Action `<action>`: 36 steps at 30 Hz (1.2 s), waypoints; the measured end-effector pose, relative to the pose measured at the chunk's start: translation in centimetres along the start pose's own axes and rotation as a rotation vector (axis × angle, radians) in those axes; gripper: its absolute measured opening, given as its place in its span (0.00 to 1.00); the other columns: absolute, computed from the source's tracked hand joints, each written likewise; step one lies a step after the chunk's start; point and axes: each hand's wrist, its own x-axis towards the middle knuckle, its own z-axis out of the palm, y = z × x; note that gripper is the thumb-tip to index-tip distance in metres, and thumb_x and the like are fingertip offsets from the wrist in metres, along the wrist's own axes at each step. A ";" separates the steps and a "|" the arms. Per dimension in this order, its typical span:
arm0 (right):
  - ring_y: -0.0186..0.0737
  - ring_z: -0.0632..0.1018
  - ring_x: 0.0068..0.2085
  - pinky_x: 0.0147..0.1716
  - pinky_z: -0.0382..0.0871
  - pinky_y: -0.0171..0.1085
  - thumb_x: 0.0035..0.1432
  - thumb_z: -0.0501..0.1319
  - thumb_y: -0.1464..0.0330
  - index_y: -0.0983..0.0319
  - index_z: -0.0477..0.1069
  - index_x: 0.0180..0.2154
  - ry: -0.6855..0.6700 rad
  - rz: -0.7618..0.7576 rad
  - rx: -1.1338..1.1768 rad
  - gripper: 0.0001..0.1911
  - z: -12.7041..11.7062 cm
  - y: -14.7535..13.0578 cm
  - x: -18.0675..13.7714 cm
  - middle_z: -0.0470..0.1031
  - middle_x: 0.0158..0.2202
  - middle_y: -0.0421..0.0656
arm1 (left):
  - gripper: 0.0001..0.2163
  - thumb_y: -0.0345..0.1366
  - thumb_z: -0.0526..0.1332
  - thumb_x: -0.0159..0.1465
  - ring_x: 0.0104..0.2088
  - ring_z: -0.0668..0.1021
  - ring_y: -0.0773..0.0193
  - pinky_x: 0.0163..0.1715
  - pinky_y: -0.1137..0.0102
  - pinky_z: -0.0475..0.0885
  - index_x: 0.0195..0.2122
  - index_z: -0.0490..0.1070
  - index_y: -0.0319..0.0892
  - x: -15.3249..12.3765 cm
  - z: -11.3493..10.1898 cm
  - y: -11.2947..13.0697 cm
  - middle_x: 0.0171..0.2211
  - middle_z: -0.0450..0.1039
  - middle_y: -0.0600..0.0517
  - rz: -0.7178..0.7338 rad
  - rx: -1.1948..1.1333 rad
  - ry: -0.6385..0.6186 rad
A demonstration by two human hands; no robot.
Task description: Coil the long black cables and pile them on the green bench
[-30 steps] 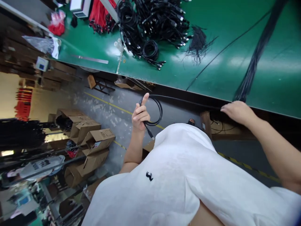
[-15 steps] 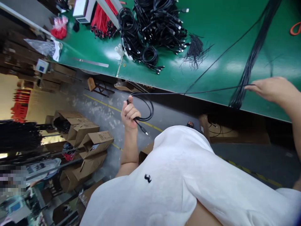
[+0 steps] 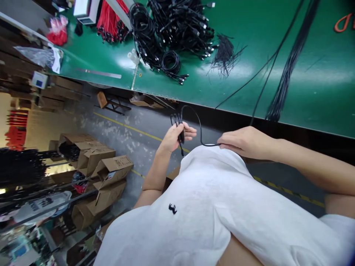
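Several loops of black cable point(image 3: 191, 114) sit gripped in the left hand point(image 3: 173, 137); the right hand point(image 3: 244, 142) pinches its loose run, which trails over the green tabletop's point(image 3: 194, 85) near edge, uncoiled.

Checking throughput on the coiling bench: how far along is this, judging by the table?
Done: a pile of coiled black cables lies on the green table. In hand: the left hand grips a few loops of one black cable, and the right hand pinches its free run. Left: a bundle of straight cables lies uncoiled on the table.
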 end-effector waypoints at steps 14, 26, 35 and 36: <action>0.39 0.75 0.35 0.39 0.66 0.38 0.64 0.51 0.46 0.60 0.79 0.39 0.194 0.422 0.372 0.28 1.1 11.0 -0.1 0.78 0.32 0.42 | 0.19 0.44 0.53 0.71 0.05 0.53 0.76 0.07 0.79 0.50 0.29 0.73 0.39 -2.0 1.5 -1.6 0.08 0.53 0.62 -0.133 -0.150 -0.168; 0.42 0.77 0.41 0.43 0.67 0.39 0.63 0.51 0.43 0.60 0.78 0.39 0.145 0.370 0.372 0.30 3.3 13.4 -0.7 0.80 0.41 0.44 | 0.23 0.45 0.47 0.74 0.05 0.44 0.77 0.07 0.79 0.44 0.34 0.77 0.38 -2.4 0.7 -1.7 0.08 0.44 0.64 -0.220 -0.204 -0.136; 0.44 0.76 0.35 0.37 0.59 0.42 0.70 0.47 0.61 0.61 0.77 0.33 -0.004 0.276 -0.206 0.23 8.1 13.7 -6.8 0.81 0.35 0.51 | 0.17 0.49 0.57 0.70 0.07 0.50 0.79 0.08 0.80 0.45 0.58 0.68 0.56 -3.3 -2.5 1.1 0.14 0.52 0.65 0.173 -0.306 0.092; 0.42 0.76 0.34 0.36 0.58 0.41 0.71 0.47 0.62 0.61 0.77 0.34 -0.043 0.185 -0.191 0.22 8.2 11.2 -6.3 0.80 0.33 0.49 | 0.17 0.48 0.57 0.70 0.08 0.55 0.78 0.09 0.80 0.49 0.58 0.69 0.54 -3.0 -2.7 1.1 0.14 0.56 0.65 0.158 -0.287 0.078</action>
